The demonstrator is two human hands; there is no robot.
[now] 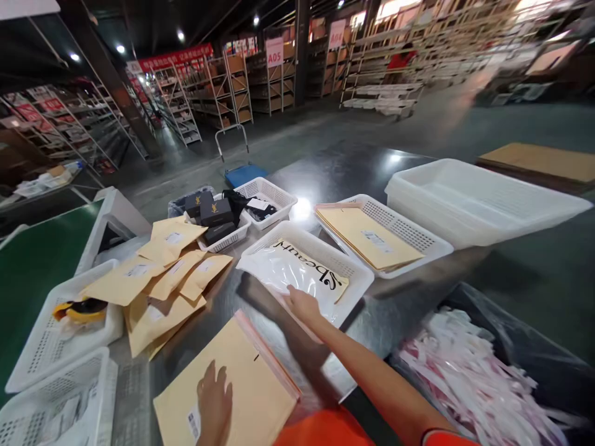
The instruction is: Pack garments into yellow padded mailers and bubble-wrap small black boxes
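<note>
My left hand (214, 399) lies flat with fingers spread on a tan envelope (251, 378) that has a pink strip along its edge and a small white label. Farther forward, my right hand (304, 306) pinches the near edge of a white plastic bag (297, 272) with black "beauty" lettering. This bag rests in a white perforated basket (356, 282), and part of its edge is hidden by my fingers. Left of it, several labelled tan envelopes (174, 272) lie in a loose heap.
More tan envelopes (367, 238) fill a basket at the right, beside a large white bin (483, 204). Dark boxes (216, 210) sit in a small basket at the back. A yellow tape dispenser (81, 310) is at left; a black-lined bin of torn strips (478, 371) stands at right.
</note>
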